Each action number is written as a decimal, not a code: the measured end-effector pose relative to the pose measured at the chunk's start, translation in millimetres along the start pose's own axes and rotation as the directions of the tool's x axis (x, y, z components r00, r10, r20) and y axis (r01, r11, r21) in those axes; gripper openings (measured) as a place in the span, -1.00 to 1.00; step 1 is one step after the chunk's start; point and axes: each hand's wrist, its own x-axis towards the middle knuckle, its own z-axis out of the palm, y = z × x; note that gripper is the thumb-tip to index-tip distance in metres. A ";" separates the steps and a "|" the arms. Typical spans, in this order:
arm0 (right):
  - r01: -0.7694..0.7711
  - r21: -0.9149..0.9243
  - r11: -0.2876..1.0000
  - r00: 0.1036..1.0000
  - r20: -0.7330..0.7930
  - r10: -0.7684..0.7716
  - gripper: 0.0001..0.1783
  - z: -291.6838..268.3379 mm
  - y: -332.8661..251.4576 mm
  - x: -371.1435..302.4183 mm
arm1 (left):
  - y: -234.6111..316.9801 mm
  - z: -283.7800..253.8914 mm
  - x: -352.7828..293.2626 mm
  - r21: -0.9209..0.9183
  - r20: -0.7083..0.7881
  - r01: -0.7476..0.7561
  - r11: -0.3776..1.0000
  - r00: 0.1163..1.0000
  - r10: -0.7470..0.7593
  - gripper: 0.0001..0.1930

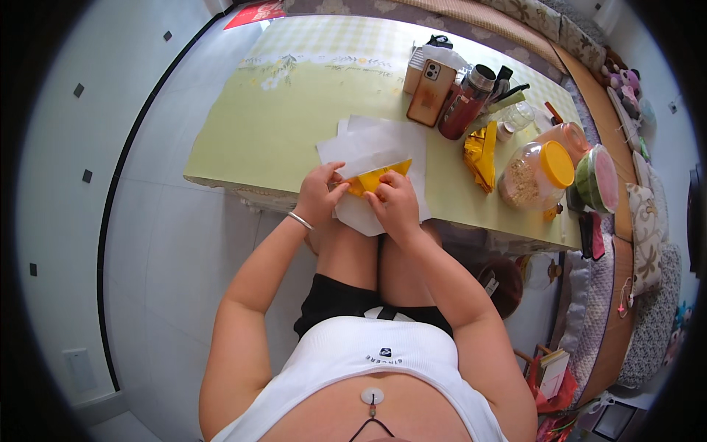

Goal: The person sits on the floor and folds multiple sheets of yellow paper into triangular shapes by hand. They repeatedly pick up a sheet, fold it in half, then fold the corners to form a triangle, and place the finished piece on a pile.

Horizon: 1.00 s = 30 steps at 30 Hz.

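Between my two hands is a piece of folded gold foil paper (366, 180), a long pointed strip over white sheets (379, 140) at the table's near edge. My left hand (321, 193) pinches its left end between thumb and fingers. At its right part, my right hand (395, 202) has its fingers closed on the lower edge, the tip of the foil sticking out above them. A second gold foil piece (481, 156), folded into a boat-like shape, stands on the table to the right, apart from both hands.
A phone (432, 93) leans against a box, beside a dark red thermos (466, 103). To the right stand a yellow-lidded jar (524, 179), a cut watermelon (595, 179) under wrap and a glass (518, 116). A brown bin (502, 287) sits below the table's near edge.
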 end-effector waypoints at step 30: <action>-0.120 -0.120 0.986 0.992 -0.045 0.115 -0.78 21.7 -6.4 0.1 | -13.1 7.3 -3.0 0.301 -0.142 -0.066 0.951 0.983 0.113 -0.63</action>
